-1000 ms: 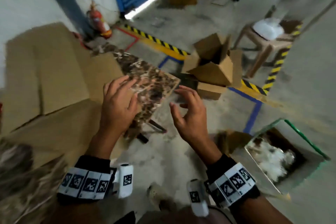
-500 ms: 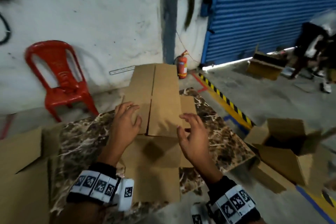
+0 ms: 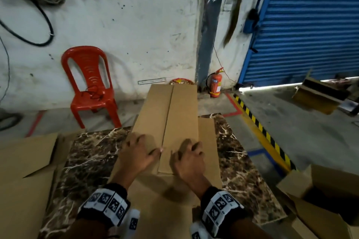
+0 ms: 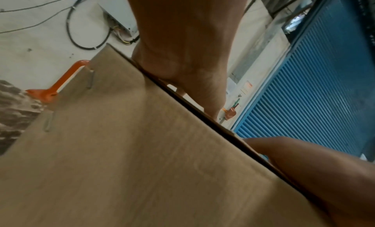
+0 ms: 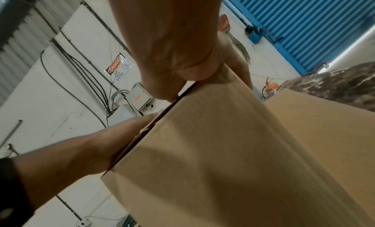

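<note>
My left hand (image 3: 136, 153) and right hand (image 3: 189, 159), hovering moments ago, now grip the flaps of the cardboard box (image 3: 169, 110), ready to open it.

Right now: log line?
cardboard box flat on marbled table | left hand on left flap | right hand pinching right flap edge

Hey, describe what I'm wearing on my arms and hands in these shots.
The left hand and right hand are bare, without gloves. Each wrist wears a black band, left wristband and right wristband, ringed with white squares bearing black coded markers. A small white tagged block sits by each: left block, right block.
</note>
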`<state>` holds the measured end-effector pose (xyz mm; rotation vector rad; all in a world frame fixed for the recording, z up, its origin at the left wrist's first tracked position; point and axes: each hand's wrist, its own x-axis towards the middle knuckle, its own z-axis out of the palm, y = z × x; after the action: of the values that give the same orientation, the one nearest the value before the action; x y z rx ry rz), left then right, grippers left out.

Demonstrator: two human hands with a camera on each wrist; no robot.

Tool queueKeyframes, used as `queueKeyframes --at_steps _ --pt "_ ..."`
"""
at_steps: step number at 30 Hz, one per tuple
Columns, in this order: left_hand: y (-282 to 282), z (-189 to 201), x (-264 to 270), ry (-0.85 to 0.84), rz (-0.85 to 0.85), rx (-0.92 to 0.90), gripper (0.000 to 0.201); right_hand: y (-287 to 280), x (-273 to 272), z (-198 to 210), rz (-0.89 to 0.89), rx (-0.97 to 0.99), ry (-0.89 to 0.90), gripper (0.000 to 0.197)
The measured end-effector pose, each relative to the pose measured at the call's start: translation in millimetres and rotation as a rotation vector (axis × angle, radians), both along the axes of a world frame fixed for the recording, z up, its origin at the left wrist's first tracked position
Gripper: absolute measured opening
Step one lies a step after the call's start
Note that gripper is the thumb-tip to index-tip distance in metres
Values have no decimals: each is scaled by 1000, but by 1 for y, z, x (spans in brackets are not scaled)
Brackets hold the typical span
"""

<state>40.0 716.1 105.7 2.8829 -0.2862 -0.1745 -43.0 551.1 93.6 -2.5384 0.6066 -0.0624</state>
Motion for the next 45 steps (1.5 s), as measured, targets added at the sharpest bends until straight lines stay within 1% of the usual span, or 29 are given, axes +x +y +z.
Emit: queueKeyframes --at_steps 3,5,7,9,11,13,15,17,19,20,22,23,25,27,29,30,31,33,35,37,38,39,40,41,42,43,45 --pt "-17 -3 -14 80 107 10 103 -30 13 -2 101 -42 -17 60" --pt "-30 -7 -23 98 165 -11 105 -47 22 -3 162 -45 -37 52" --pt "-40 -9 -29 91 196 -9 102 -60 28 -2 184 -25 -55 44" --pt "-45 -11 -31 34 168 22 92 -67 32 0 179 1 -60 41" --pt "-46 -16 -26 -79 54 -1 80 -70 35 -1 177 11 -65 41" --pt "-44 -17 -17 -141 -122 -71 71 -70 36 -4 176 -1 -67 41" --pt "-42 -14 -7 -130 -310 -96 77 -70 35 -7 175 -14 -74 42" --pt "-38 -4 5 -99 -435 -33 83 -71 34 -8 170 -14 -81 42" --pt "-36 10 20 -110 -523 87 80 -72 34 -8 164 -12 -88 41" --pt "-34 16 27 -126 -567 158 73 -71 35 -9 166 -11 -97 40" --pt "-30 30 38 -137 -647 266 52 -68 35 -9 153 -18 -103 38" --pt "-30 35 41 -143 -691 307 47 -66 36 -8 141 -31 -99 38" --pt "-33 43 42 -127 -776 391 45 -61 37 -7 135 -73 -64 41" --pt "-39 48 41 -109 -839 476 42 -56 39 -3 122 -115 11 47" --pt "-44 58 40 -125 -909 468 41 -52 42 3 96 -132 84 54" --pt "-45 64 40 -145 -938 414 39 -50 44 5 85 -133 114 57" --pt "-46 75 40 -177 -936 352 38 -49 46 8 74 -131 137 60" --pt "-42 105 40 -187 -821 303 39 -46 49 9 61 -114 156 65" --pt "-31 136 46 -132 -668 455 32 -43 49 4 64 -122 141 66" --pt "-10 154 57 -20 -585 646 30 -41 46 -1 61 -172 105 65" --pt "2 154 63 59 -536 688 30 -41 45 -3 57 -193 86 65" --pt "15 149 66 142 -483 693 32 -41 44 -3 59 -212 72 66" --pt "28 138 69 210 -430 692 38 -41 44 -3 62 -231 60 67" --pt "39 126 69 267 -384 675 47 -40 43 -1 64 -242 47 70" --pt "50 109 71 308 -333 620 53 -39 44 0 67 -242 38 73" --pt "58 94 68 332 -298 504 55 -39 43 2 73 -232 29 77" --pt "61 61 58 394 -179 186 55 -37 43 6 91 -206 17 90"
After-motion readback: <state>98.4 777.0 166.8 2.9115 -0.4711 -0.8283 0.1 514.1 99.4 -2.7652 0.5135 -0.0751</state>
